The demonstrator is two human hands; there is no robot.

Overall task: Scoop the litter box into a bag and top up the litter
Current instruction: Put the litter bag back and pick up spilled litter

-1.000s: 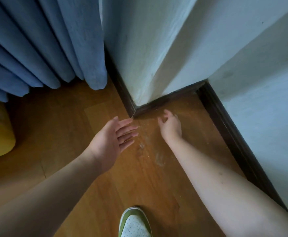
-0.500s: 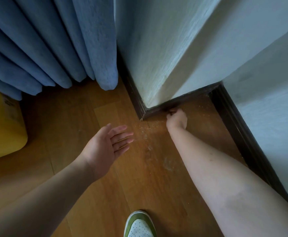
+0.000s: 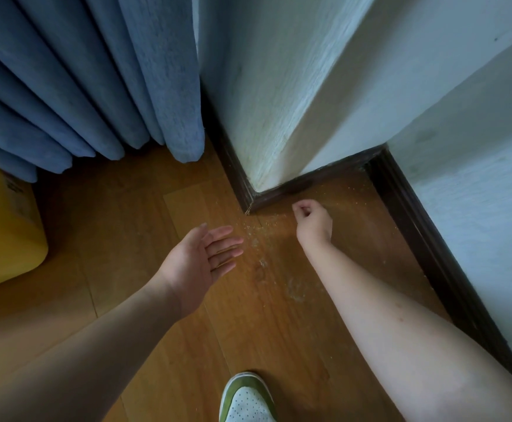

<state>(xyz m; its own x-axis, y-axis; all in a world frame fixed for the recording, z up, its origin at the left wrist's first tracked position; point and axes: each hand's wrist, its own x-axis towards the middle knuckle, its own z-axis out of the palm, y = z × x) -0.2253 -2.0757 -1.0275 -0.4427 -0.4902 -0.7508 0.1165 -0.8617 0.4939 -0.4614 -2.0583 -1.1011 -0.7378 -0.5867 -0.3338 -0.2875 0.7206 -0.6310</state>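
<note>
Both hands low, right hand [image 3: 313, 220] grip curled, eased back from skirting [image 3: 282, 193], left hand [image 3: 201, 261] unchanged, flat, empty.

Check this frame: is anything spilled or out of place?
Yes. Pale grains lie scattered on the wood floor beside the dark skirting corner, between the open left hand and curled right hand.

Dim, soft daylight w/ cool cast on wall [image 3: 279, 86], left forearm [image 3: 66, 345] in shadow, right forearm [image 3: 401, 330] lit brighter, wide-angle bending at edges, slight overall softness, no glare.
</note>
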